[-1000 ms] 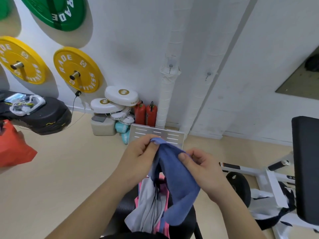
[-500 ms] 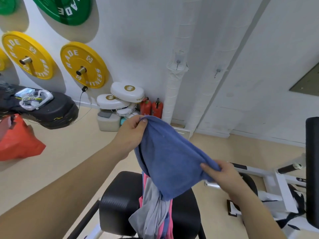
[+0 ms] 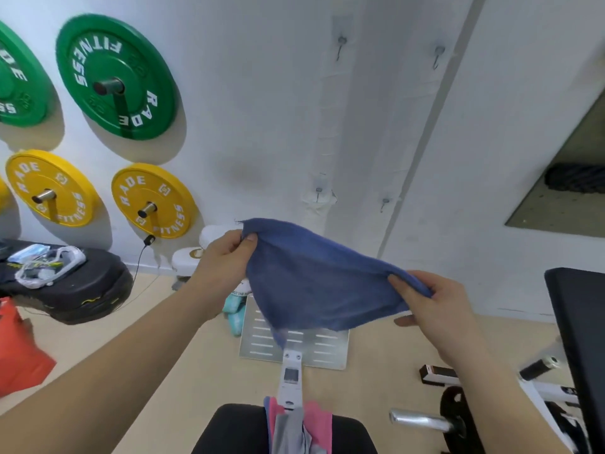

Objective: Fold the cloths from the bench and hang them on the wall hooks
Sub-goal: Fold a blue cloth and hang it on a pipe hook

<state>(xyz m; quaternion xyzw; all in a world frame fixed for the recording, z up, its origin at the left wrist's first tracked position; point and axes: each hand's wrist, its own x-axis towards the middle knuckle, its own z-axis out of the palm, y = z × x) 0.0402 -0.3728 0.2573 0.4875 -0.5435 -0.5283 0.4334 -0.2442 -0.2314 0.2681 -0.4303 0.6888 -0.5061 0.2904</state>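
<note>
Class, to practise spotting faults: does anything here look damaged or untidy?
Yes. The white wrap round the lower left hook looks torn and bulging. Unfolded cloths lie heaped on the bench.

Four wall hooks, two green plates

Blue cloth stretched in midair; pink and grey cloths heaped on bench.

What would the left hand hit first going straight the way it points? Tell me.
Only the blue cloth that the left hand itself pinches; past it, probably the white wall near the lower hook, though depth is unclear.
</note>
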